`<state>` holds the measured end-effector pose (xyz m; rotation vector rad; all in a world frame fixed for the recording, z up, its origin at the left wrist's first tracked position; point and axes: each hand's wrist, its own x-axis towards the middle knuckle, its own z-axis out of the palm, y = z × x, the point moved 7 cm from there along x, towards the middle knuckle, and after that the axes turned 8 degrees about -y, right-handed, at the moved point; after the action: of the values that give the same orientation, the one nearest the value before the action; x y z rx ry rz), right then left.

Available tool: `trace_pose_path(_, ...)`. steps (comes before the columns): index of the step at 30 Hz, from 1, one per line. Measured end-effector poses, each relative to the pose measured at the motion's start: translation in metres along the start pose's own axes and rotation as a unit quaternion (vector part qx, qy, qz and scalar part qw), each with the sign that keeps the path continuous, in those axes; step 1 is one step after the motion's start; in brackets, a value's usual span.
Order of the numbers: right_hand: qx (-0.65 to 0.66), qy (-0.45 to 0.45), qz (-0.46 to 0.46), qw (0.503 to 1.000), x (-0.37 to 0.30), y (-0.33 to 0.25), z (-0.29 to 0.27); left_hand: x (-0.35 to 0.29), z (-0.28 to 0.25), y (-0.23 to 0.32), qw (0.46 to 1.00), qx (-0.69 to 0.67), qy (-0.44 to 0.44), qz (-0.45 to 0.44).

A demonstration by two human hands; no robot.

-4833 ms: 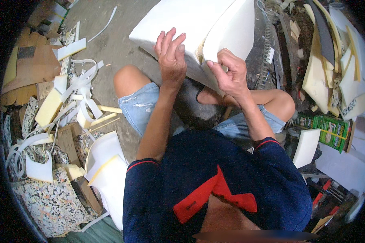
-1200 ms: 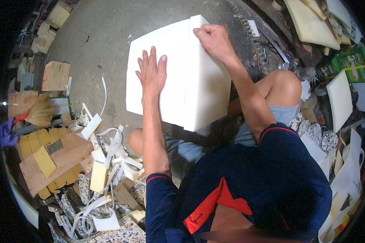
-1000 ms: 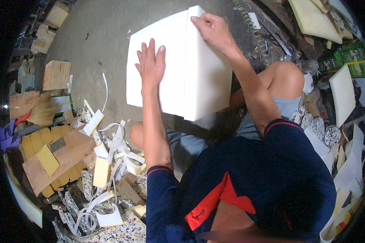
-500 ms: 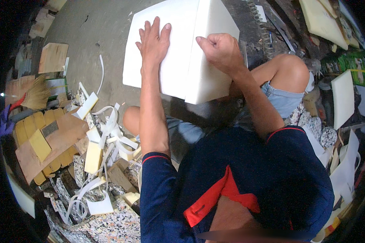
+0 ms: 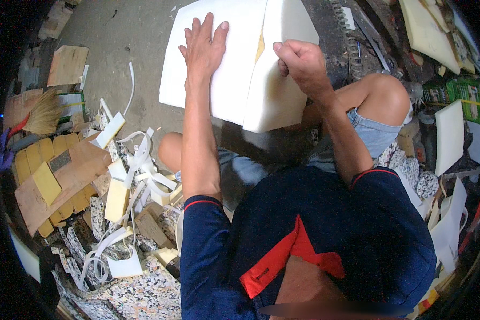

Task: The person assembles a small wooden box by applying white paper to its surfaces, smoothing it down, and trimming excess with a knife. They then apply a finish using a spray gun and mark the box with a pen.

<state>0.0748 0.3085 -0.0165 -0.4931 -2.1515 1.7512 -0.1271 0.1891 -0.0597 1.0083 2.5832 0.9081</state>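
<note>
A large white foam block [image 5: 218, 80] stands on the floor before me, with a white foam sheet [image 5: 277, 101] along its right side. Between the two, near the top edge, a narrow gap [image 5: 260, 47] shows yellowish material. My left hand [image 5: 204, 50] lies flat on the block's white face, fingers spread. Beside the gap, my right hand [image 5: 301, 64] is closed, thumb bent over the curled fingers, and appears to pinch the foam sheet. The exact spot between its fingertips is hidden.
Foam strips and offcuts [image 5: 120, 200] lie heaped at the left, near a straw broom [image 5: 45, 114] and a wooden block [image 5: 68, 65]. At the right are white foam pieces [image 5: 449, 137], a coiled spring-like cord [image 5: 346, 34] and green packages [image 5: 472, 98]. My bent knee [image 5: 386, 93] is close to the block.
My right hand has moved slightly right, and a gap has opened between the foam sheet and the block. My left hand stays flat on the block, which sits slightly higher in view.
</note>
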Motion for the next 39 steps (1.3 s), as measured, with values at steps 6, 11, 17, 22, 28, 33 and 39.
trace_pose_path(6, -0.165, 0.033, -0.054, 0.984, 0.015, -0.017, 0.010, 0.001, -0.003, -0.001, 1.000, 0.014, -0.002, -0.018)
trace_pose_path(11, -0.147, 0.034, -0.119, 0.981, 0.002, -0.030, 0.011, 0.004, -0.008, -0.002, 0.999, 0.010, -0.020, -0.023)
trace_pose_path(17, -0.110, 0.002, -0.018, 0.994, -0.035, -0.020, 0.035, 0.006, -0.011, -0.003, 0.999, 0.005, -0.027, -0.033)
trace_pose_path(22, -0.048, 0.037, -0.118, 0.991, -0.038, -0.028, 0.051, 0.011, -0.017, -0.014, 0.998, -0.012, -0.039, -0.054)
trace_pose_path(28, -0.180, 0.021, -0.060, 0.982, -0.039, -0.039, 0.066, 0.012, -0.025, -0.024, 0.997, -0.040, -0.036, -0.058)
trace_pose_path(33, -0.280, 0.006, -0.082, 0.956, -0.028, -0.048, 0.066, 0.009, -0.021, -0.019, 0.998, -0.042, -0.011, -0.045)
trace_pose_path(39, -0.135, -0.004, -0.032, 0.990, -0.026, -0.028, 0.069, 0.008, -0.024, -0.027, 0.998, -0.038, 0.008, -0.041)
